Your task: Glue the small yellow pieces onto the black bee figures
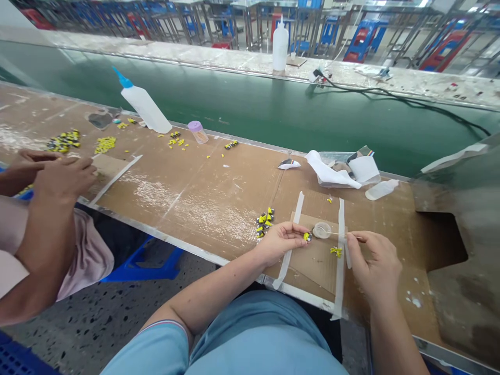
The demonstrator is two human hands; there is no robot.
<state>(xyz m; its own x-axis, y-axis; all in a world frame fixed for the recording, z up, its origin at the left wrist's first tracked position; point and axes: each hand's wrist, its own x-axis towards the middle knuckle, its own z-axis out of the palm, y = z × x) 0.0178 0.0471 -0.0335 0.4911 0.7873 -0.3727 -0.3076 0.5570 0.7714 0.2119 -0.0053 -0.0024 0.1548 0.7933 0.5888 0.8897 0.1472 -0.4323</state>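
Note:
My left hand point(284, 240) pinches a small yellow, black and white piece point(307, 237) between thumb and fingertips, just left of a small clear cup point(322, 230). To the right, my right hand point(373, 260) is closed on a thin stick point(339, 234), whose far end reaches into the cup. Several yellow bits point(336, 252) lie on the cardboard below the cup. Beside my left wrist is a cluster of yellow and black pieces point(264, 223). White tape strips point(339, 281) border the cardboard sheet point(312, 273) under my hands.
At the left, a co-worker's hands point(64, 174) work near piles of yellow pieces point(105, 145). A white bottle with blue nozzle point(146, 108) leans at the back edge, by a purple-lidded jar point(198, 132). A plastic tray point(344, 171) and small bottle point(382, 189) lie back right.

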